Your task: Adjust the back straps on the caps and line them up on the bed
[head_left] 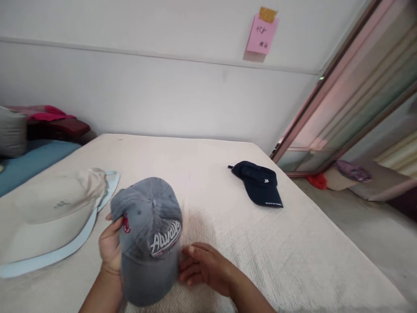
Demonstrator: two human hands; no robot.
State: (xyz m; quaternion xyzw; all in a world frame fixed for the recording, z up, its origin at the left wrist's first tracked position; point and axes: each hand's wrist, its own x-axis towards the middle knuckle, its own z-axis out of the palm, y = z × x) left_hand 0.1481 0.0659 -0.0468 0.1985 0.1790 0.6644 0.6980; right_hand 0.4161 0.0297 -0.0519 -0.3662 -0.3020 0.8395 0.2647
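A: Where does the gray cap [151, 261] sit against the person's fingers?

B: Between the 2 hands, in the grip of the left hand [110, 245]. That thumb lies on the outside of the cap, its tip just beside the red emblem [126, 224].

A: And the other fingers of that hand?

B: Mostly out of sight behind the cap, so how far they reach inside can't be told. A bit of a finger shows at the edge, above the thumb.

A: What about the right hand [206, 267]?

B: It's at the cap's other side, fingers loosely bent and a little apart, thumb uppermost. They aren't closed round anything. The fingertips come right up to the cap's edge; whether they touch it can't be told.

A: How is the cap turned?

B: Brim toward the person, crown toward the wall [163, 95], with the white lettering "Always" [165, 239] facing up. Whether the brim meets the white cloth [202, 174] isn't clear.

A: Any other caps?

B: 2 more, both lying on the cloth. A pale cap [58, 208] with a light-blue edge is on the left, near the left hand, and a navy cap [257, 180] is farther off on the right, well apart from both hands.
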